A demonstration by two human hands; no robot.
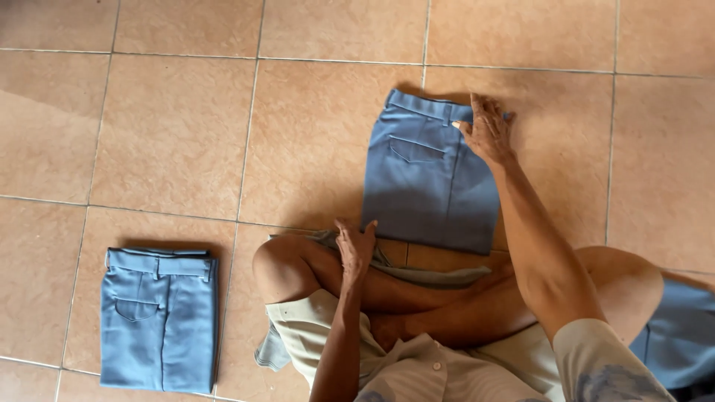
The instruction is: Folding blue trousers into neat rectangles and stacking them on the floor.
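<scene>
Light: soft daylight, brighter on the floor (179, 134) at upper left.
Shadows: your body darkens the centre.
Focus: sharp, no glare.

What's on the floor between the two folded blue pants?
Mostly bare tiled floor lies between the left pants and the far pants; lower down, the person's bent knee juts in, head view.

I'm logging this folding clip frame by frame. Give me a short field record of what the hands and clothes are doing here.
setting: tiled floor, person seated cross-legged
right hand: flat on the waistband of the folded blue trousers in front
left hand: at the near edge of those trousers, by the knee
second trousers: folded, lying apart on the left
more blue cloth: partly seen by the right knee
</scene>
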